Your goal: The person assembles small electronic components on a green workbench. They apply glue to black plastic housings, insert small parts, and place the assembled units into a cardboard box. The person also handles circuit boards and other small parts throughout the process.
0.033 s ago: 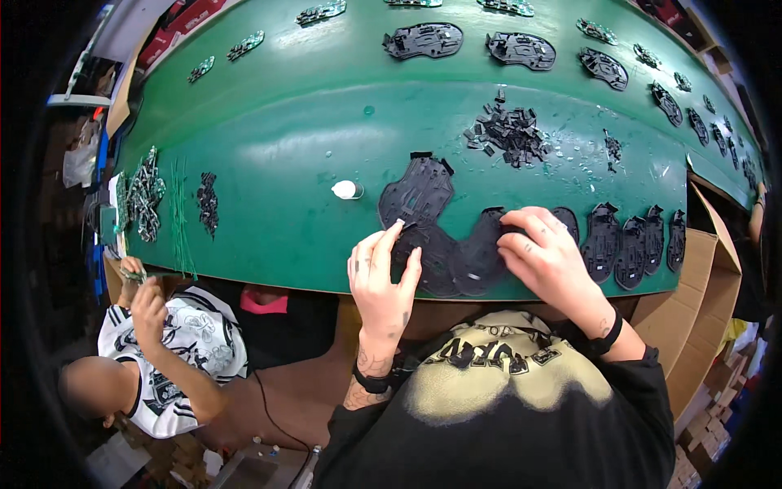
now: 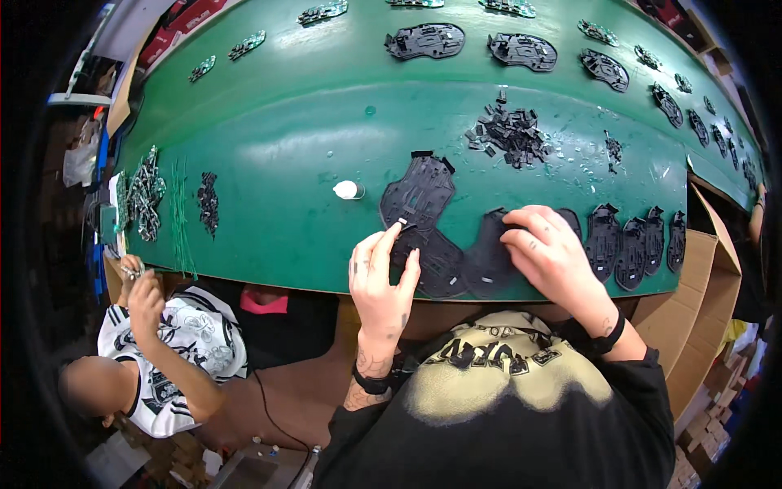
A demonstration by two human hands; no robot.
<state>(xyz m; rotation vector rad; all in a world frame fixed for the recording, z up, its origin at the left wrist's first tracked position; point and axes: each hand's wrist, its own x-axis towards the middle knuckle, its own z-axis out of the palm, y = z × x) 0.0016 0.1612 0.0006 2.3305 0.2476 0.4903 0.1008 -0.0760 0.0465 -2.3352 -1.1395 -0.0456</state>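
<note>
Black plastic shells shaped like computer-mouse bases lie in front of me. My left hand (image 2: 379, 277) has its thumb and index finger apart, the tips touching a lower shell (image 2: 440, 265) and close to the upper shell (image 2: 417, 191). A small white patch shows by the index fingertip. My right hand (image 2: 547, 248) has its fingers curled over the edge of another shell (image 2: 486, 259), which is smeared by motion. Part of that shell and the fingertips' grip are hidden. More shells (image 2: 603, 236) stand in a row to the right of this hand.
A heap of small black parts (image 2: 509, 134) lies beyond my hands. A white-capped bottle (image 2: 348, 190) stands to the left. Circuit boards (image 2: 145, 196) and green strands (image 2: 179, 220) lie far left, near a co-worker's hands (image 2: 140, 285). More shells (image 2: 425, 41) line the raised strip behind.
My right hand and the shell under it have shifted slightly to the right, away from the lower shell. My left hand stays nearly in place.
</note>
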